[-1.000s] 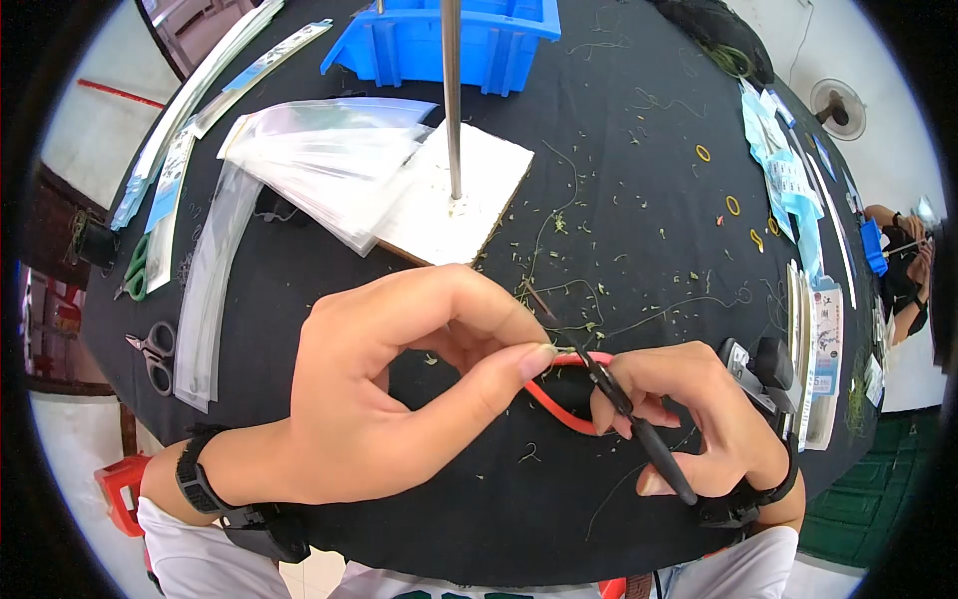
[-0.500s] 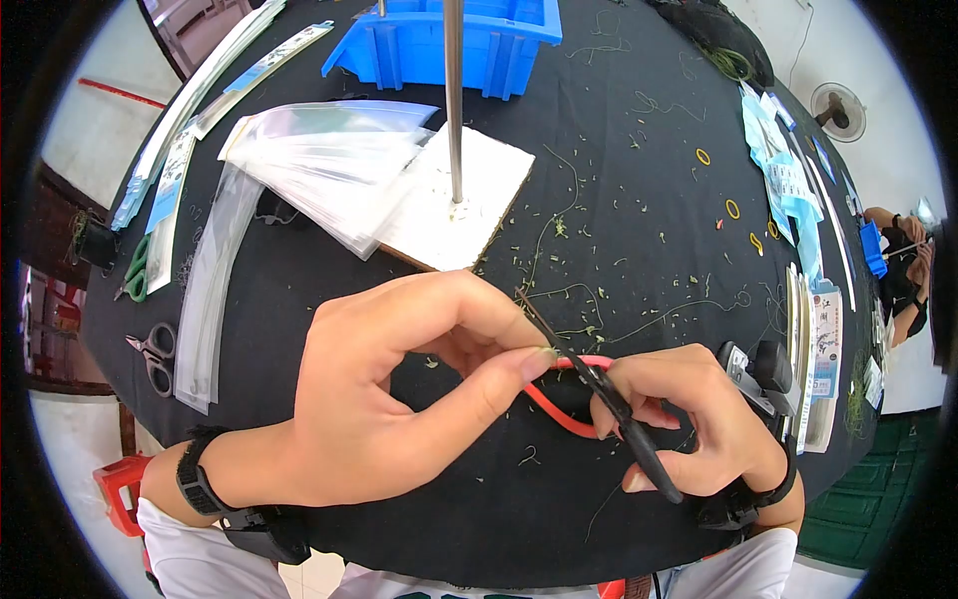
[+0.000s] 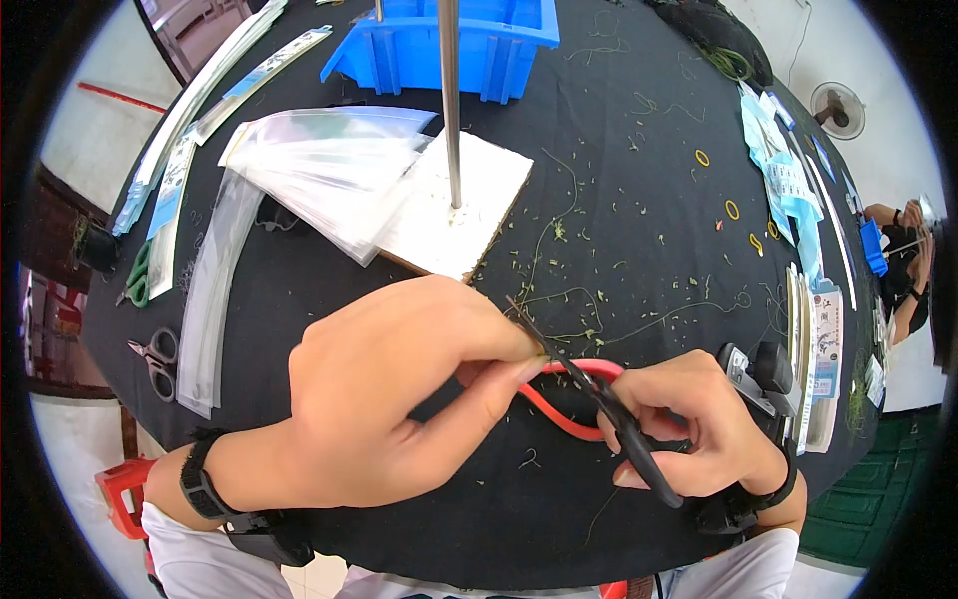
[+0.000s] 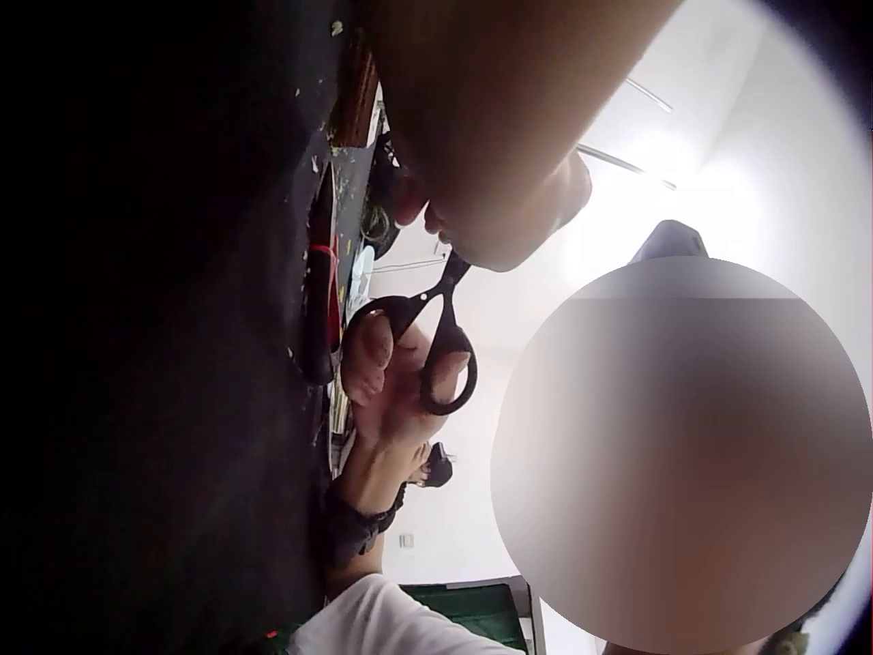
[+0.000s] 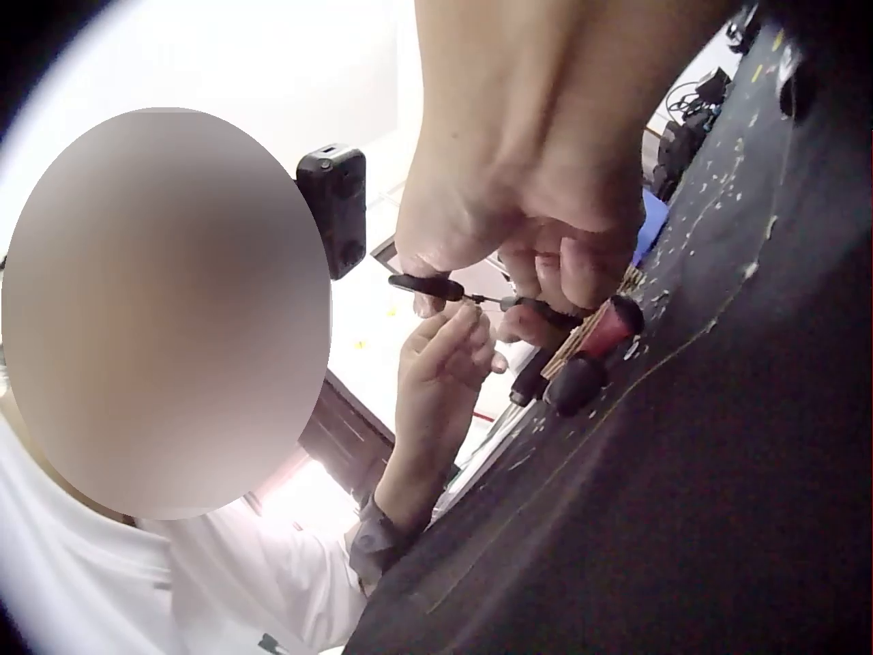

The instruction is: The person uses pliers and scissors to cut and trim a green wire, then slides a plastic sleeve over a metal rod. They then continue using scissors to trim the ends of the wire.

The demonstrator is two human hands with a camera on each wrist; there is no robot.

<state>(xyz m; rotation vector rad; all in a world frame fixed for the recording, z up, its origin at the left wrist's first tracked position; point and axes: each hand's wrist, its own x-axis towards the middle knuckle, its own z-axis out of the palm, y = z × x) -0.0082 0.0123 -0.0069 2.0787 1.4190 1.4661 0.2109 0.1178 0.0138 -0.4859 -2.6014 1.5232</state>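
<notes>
In the head view my left hand (image 3: pixel 399 389) pinches a tiny pale green piece (image 3: pixel 545 361) between thumb and forefinger; most of it is hidden by the fingertips. My right hand (image 3: pixel 704 419) holds black-handled scissors (image 3: pixel 631 434), whose blades reach up and left past the left fingertips. The left wrist view shows fingers and thumb in the handle loops of the scissors (image 4: pixel 448 358). Behind both hands lies a tool with curved red handles (image 3: pixel 567 427) on the black cloth, partly covered by the scissors and right hand.
A metal rod (image 3: pixel 451 110) rises from a white board (image 3: pixel 479 180), with clear plastic sleeves (image 3: pixel 319 170) beside it. A blue bin (image 3: pixel 449 50) stands behind. Grey-handled scissors (image 3: pixel 160 364) and green-handled scissors (image 3: pixel 138 278) lie left. Trimmings, threads and yellow rings (image 3: pixel 732 210) dot the black cloth (image 3: pixel 639 260).
My left hand has turned, and the gap between its thumb and forefinger has narrowed. The scissors in my right hand have shifted slightly left, their blade showing farther past the left fingertips.
</notes>
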